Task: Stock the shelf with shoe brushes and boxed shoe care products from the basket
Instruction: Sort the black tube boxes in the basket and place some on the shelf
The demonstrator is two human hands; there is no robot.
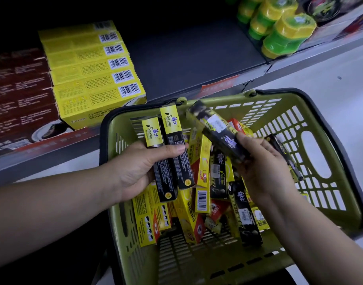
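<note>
An olive-green plastic basket [312, 153] sits below the shelf and holds several loose yellow, black and red shoe care boxes [203, 177]. My left hand [139, 169] grips two long black-and-yellow boxes [172, 153] side by side above the basket's left half. My right hand [262, 167] holds another black-and-yellow box [217, 128] by its lower end, tilted up to the left over the basket. Behind the basket, the dark shelf [186, 58] has a bare stretch in its middle.
A stack of yellow boxes with barcodes [90, 66] stands on the shelf at left, beside dark red boxes [20, 89]. Green-and-yellow round tins [279, 31] fill the shelf's right end. A pale floor [330, 75] shows to the right of the basket.
</note>
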